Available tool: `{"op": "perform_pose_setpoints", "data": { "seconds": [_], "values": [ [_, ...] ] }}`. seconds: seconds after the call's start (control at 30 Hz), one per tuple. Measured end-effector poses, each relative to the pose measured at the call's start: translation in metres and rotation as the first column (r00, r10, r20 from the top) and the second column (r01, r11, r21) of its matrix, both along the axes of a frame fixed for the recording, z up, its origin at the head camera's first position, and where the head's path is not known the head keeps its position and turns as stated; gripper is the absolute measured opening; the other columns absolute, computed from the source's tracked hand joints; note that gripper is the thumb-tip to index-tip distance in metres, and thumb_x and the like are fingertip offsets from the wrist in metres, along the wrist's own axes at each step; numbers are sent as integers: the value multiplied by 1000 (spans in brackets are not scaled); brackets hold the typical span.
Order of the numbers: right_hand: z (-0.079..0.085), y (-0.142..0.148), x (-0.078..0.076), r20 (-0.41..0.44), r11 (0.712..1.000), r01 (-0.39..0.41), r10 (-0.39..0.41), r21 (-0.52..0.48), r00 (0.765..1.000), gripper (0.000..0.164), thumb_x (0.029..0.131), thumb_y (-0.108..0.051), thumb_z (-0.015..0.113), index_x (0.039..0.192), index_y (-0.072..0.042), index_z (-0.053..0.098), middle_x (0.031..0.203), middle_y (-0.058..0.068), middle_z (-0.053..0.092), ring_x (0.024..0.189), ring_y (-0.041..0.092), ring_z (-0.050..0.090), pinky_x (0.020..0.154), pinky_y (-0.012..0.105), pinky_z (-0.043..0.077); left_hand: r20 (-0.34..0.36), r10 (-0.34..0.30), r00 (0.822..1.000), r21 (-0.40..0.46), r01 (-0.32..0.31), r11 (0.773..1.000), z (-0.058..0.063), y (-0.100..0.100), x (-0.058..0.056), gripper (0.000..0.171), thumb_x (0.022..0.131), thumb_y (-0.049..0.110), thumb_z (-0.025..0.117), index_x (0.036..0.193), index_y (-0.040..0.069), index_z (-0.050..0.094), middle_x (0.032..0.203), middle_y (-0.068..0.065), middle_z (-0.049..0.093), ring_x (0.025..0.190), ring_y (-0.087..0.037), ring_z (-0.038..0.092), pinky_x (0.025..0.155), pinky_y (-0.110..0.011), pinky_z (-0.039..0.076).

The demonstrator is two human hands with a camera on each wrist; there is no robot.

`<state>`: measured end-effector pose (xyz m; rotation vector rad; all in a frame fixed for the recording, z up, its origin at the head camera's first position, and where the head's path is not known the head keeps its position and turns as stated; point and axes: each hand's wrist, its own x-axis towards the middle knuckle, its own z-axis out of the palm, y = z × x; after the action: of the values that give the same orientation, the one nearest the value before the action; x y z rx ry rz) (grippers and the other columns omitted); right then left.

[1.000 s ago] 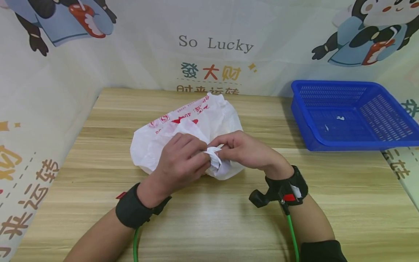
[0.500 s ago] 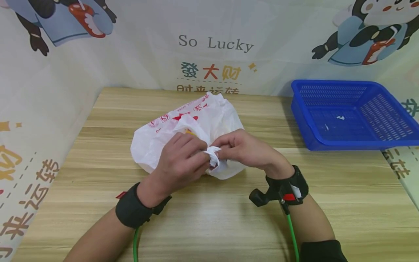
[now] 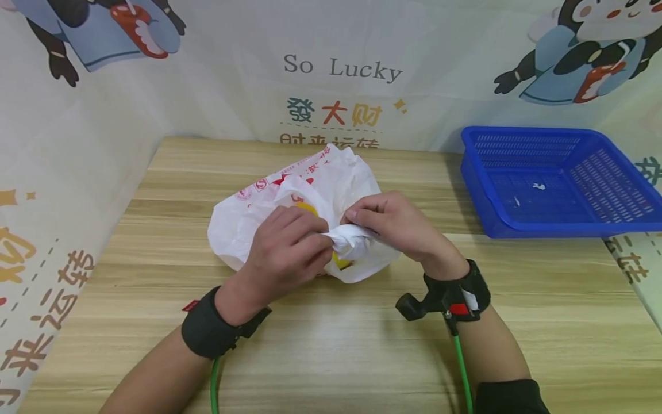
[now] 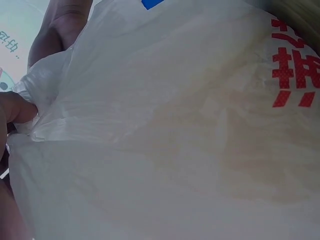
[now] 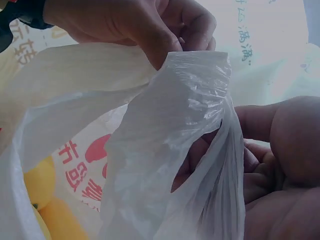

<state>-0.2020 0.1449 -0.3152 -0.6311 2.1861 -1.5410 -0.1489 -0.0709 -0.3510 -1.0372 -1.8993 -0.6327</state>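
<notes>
A white plastic bag with red print lies on the table, its top part gathered into a twisted strip between the hands. My left hand pinches one end of the strip. Curled around the plastic on the other side is my right hand, thumb and forefinger close together. Yellow round fruit shows through the bag's opening in the right wrist view; a small green stem spot is visible on it. In the left wrist view the bag's side fills most of the picture and hides the contents.
A blue plastic basket stands at the back right, with small white scraps on its floor. The wooden table meets a printed cloth backdrop behind and at the sides. Green cables run from both wrist straps.
My right hand has shifted slightly up and right, drawing out more of the twisted plastic. Yellow now shows in the bag's openings. My left hand has hardly moved.
</notes>
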Motion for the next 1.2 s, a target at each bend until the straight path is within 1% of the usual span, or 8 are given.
{"op": "perform_pose_setpoints", "data": {
  "seconds": [0.13,0.23,0.5,0.67,0.87,1.0,1.1,1.2],
  "values": [
    [1,1,0,3,999,2,-2,-36,1000,18,95,-4,62,101,9,73,91,5,71,81,15,61,66,24,50,2,-8,1000,7,8,1000,0,1,0,9,86,2,66,79,6,66,84,-8,68,76,-24,62,65,-36,47],
    [2,1,1,12,998,-23,23,-63,1000,17,94,-2,62,101,9,73,91,7,71,80,16,61,66,24,50,-27,5,1000,15,-4,1000,0,2,0,12,87,2,62,76,7,64,83,-7,66,74,-24,61,63,-36,46],
    [2,-1,3,25,993,-20,23,-114,999,17,96,3,58,106,13,68,82,1,71,76,12,63,67,24,50,-54,13,998,-14,-14,1000,0,2,0,15,87,2,57,74,8,60,81,-6,64,72,-24,60,64,-36,47],
    [2,1,3,12,984,-61,64,-167,998,21,89,12,61,109,18,64,90,4,74,83,11,69,71,23,52,-50,15,999,-30,-17,999,1,2,0,17,90,4,54,75,9,60,82,-6,66,74,-24,61,64,-36,47],
    [1,4,2,-33,974,-156,153,-163,988,21,87,12,68,108,16,69,100,11,76,87,15,68,73,24,53,-33,28,999,-53,-30,998,0,2,1,15,87,2,58,75,8,62,82,-6,67,74,-24,62,65,-36,47],
    [1,4,1,-122,970,-208,193,-125,974,14,87,13,69,100,11,73,102,13,75,90,15,66,74,24,52,-9,27,1000,-55,-27,998,0,1,1,13,86,2,62,75,8,64,83,-6,69,76,-24,63,67,-36,48],
    [0,5,1,-191,972,-211,189,-105,963,10,87,13,68,95,9,73,98,13,73,89,15,65,75,24,52,0,20,1000,-37,-20,999,1,0,0,11,86,2,64,77,8,66,83,-6,69,77,-24,63,68,-36,48],
    [0,7,1,-211,977,-186,161,-104,964,8,89,13,66,93,9,71,95,14,72,86,15,64,74,24,51,-16,14,1000,-1,-14,1000,3,0,-1,10,87,2,65,78,7,66,83,-6,69,77,-24,63,67,-37,47]
  ]
}}
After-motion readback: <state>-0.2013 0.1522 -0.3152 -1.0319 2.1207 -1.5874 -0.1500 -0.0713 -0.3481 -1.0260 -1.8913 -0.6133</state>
